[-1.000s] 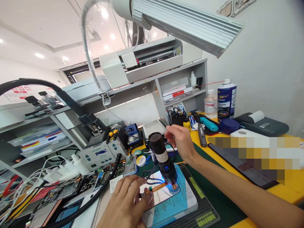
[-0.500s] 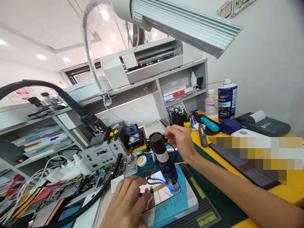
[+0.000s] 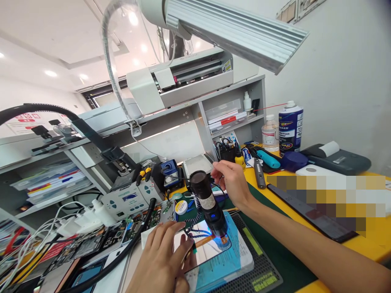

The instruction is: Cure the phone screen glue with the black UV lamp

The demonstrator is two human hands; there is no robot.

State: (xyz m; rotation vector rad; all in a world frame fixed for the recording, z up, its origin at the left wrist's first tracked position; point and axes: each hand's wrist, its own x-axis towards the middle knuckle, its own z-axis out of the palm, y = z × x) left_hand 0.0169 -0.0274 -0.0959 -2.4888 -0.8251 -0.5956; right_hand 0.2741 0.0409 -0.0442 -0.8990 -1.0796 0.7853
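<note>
My left hand point(image 3: 161, 260) lies with fingers spread on a glossy screen panel point(image 3: 207, 250), one fingertip pressing the end of an orange flex cable point(image 3: 207, 241). The panel rests on a light blue pad point(image 3: 238, 254). A black cylindrical scope point(image 3: 205, 194) stands tilted on the panel, with blue light glowing at its base. My right hand point(image 3: 232, 181) hovers just right of the scope's top, fingers pinched on a thin metal tool point(image 3: 210, 158); a thin black cord loops below it.
A black ribbed mat point(image 3: 262, 270) lies under the pad. A soldering station point(image 3: 128, 199), loose circuit boards and tangled white cables point(image 3: 45, 232) crowd the left. A spray can point(image 3: 290, 126), bottle point(image 3: 269, 136), label printer point(image 3: 336, 158) and dark phone point(image 3: 311, 211) are at right. A lamp point(image 3: 232, 32) hangs overhead.
My left hand has shifted a little on the panel, its fingertip sliding along the flex cable end. The scope and my right hand have hardly moved.
</note>
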